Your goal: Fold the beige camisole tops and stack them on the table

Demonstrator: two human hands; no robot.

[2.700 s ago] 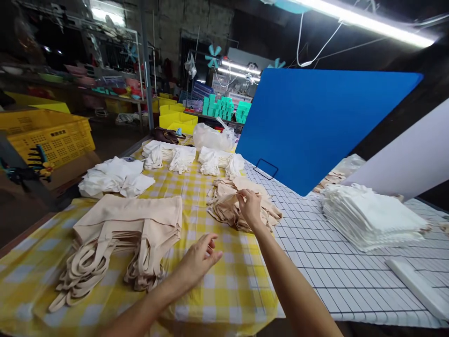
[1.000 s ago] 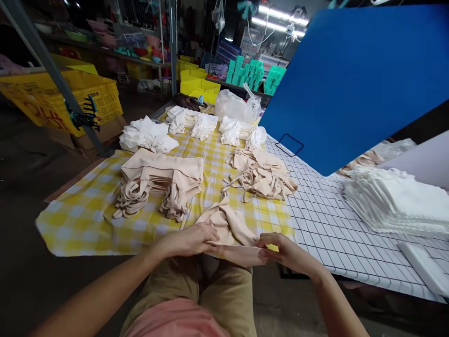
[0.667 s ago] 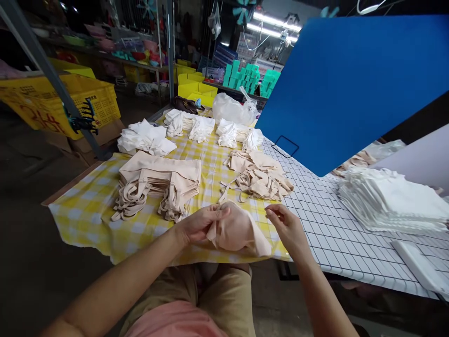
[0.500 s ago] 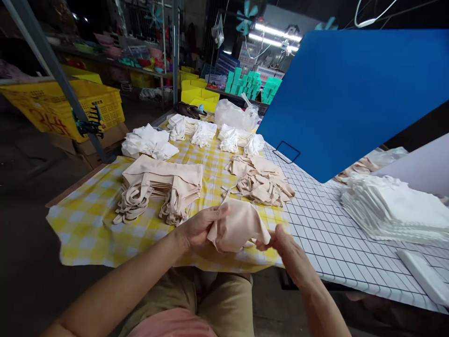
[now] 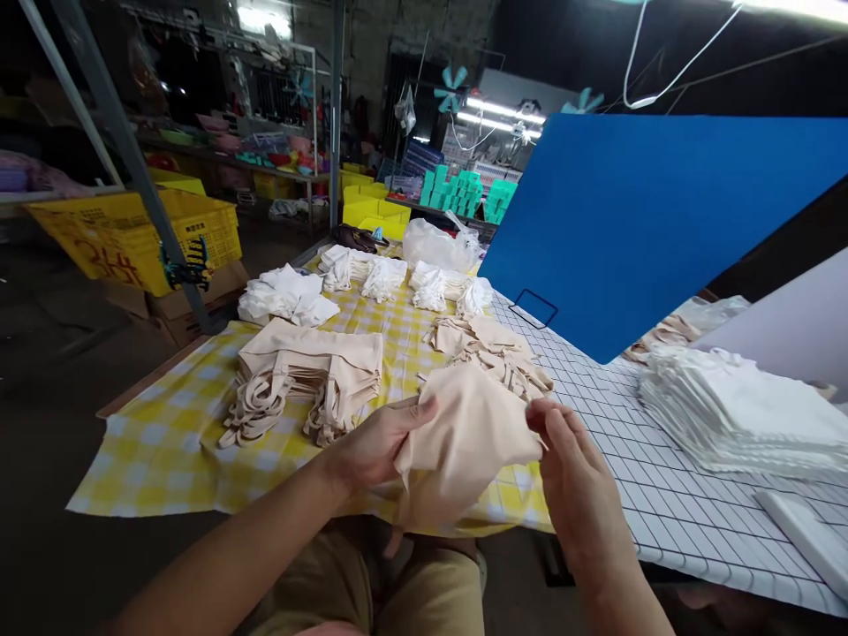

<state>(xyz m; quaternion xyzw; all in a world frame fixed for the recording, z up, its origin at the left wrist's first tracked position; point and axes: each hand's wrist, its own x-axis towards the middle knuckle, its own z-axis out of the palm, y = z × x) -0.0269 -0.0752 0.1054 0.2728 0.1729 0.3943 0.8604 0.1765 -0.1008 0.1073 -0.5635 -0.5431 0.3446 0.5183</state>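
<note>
Head view | beige garment [image 5: 464, 442] between hands | left hand [image 5: 374, 446] pinches its edge | right hand [image 5: 573, 473] grips opposite edge

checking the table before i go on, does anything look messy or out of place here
Mostly tidy. The loose beige heap behind the beige piece held by the left hand and right hand is jumbled, unlike the squared beige stack and white stack. Nothing looks spilled or damaged.
</note>
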